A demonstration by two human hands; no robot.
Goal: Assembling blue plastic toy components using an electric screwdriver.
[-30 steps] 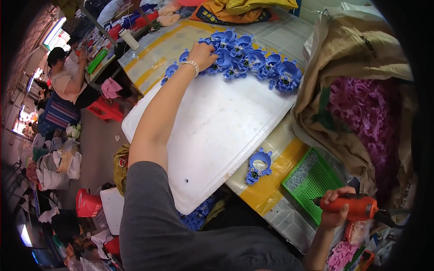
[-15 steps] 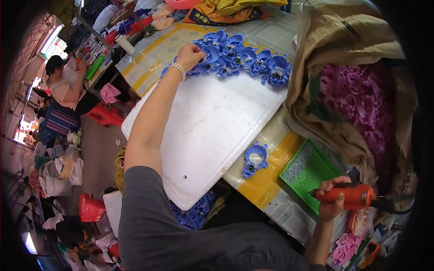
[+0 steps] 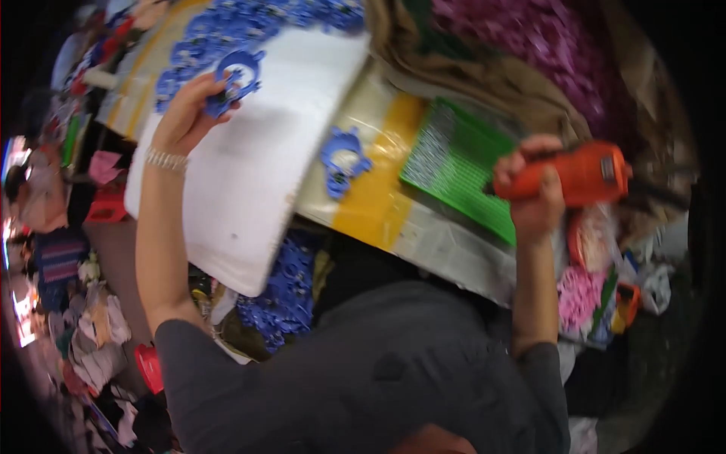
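Observation:
A blue plastic ring-shaped part [image 3: 255, 64] is pinched in my left hand [image 3: 184, 117], raised over the white foam board [image 3: 249, 174]. More parts of the same kind [image 3: 265, 17] lie heaped along the board's far edge. My right hand [image 3: 535, 219] is wrapped around an orange electric screwdriver [image 3: 581, 177], its tip pointing left above a green mesh basket [image 3: 491, 204]. Small silvery pieces, apparently screws [image 3: 432, 147], fill the basket's left end. Between board and basket, a single blue part [image 3: 336, 184] rests on the taped tabletop [image 3: 370, 204]. Motion blurs the picture somewhat.
A brown sack [image 3: 522, 98] of magenta plastic pieces [image 3: 544, 45] stands at the far right. Below the board sits a pile of blue parts [image 3: 283, 291]. Pink pieces [image 3: 578, 295] lie at the lower right. Another person [image 3: 41, 189] is at the far left.
My left hand has come back from the heap toward me, now with a blue part in it. My right hand still holds the screwdriver. The whole view has shifted.

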